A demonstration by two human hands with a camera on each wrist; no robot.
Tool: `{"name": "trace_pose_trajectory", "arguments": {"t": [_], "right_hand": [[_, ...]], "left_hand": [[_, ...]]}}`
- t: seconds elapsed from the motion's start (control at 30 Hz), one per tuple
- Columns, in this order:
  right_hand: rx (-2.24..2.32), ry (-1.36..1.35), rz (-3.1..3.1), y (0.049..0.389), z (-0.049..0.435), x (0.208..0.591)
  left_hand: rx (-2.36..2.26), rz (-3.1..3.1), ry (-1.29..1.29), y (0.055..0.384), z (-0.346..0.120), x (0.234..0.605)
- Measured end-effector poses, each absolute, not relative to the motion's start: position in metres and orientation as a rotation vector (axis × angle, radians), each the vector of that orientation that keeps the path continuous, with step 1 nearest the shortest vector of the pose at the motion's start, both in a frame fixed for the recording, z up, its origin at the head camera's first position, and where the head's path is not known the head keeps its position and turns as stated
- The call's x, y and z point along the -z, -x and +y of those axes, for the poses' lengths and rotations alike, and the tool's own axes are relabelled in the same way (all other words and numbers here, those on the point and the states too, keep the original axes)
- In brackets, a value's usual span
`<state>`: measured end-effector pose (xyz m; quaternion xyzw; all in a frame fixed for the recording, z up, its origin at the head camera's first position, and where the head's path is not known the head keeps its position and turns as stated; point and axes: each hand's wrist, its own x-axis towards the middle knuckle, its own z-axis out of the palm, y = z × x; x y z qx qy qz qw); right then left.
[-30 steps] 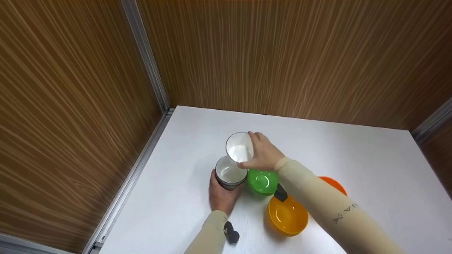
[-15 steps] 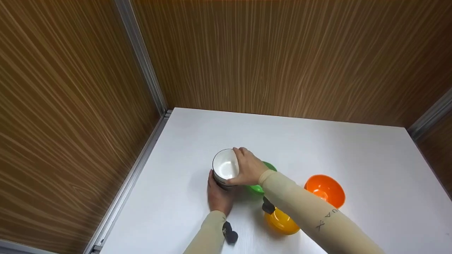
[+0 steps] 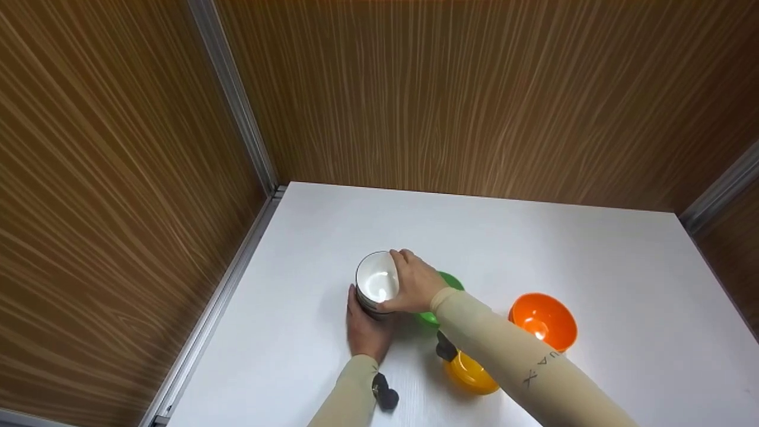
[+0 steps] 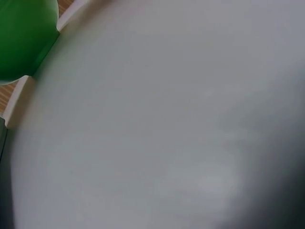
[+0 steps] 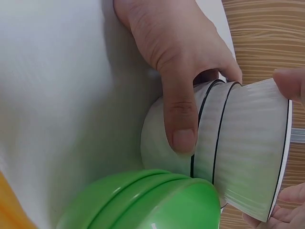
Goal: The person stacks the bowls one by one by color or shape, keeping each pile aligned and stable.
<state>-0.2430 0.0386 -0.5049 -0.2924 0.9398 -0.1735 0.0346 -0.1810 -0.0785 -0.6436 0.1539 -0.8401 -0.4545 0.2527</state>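
Observation:
White bowls with dark rims stand nested in a stack [image 5: 164, 129], seen side-on in the right wrist view. My left hand [image 3: 367, 335] grips the lower part of this stack, thumb along its side. The top white bowl [image 3: 375, 279] sits in the stack, higher than the bowls below it. My right hand [image 3: 414, 284] holds that bowl by its rim, thumb on the near side and fingers on the far side. Right beside the stack are nested green bowls [image 5: 138, 195], partly hidden under my right hand and wrist in the head view.
A yellow bowl [image 3: 468, 376] lies partly under the right forearm. Farther right stands an orange bowl [image 3: 545, 320]. All are on a white table [image 3: 332, 225], with wood-grain panels [image 3: 445, 101] behind and at the left. The left wrist view shows a green bowl [image 4: 24, 36] at its corner.
My right hand has brought the top white bowl down and toward me, from above the stack into it. Over the last half second hardly anything moved. The left hand stayed on the stack.

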Motion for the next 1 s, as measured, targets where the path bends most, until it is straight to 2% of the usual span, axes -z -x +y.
{"name": "trace_pose_trajectory", "arguments": {"t": [1.0], "right_hand": [[0.492, 0.846, 2.914, 0.247, 0.033, 0.518]], "left_hand": [[1.255, -2.274, -0.424, 0.18, -0.078, 0.646]]}}
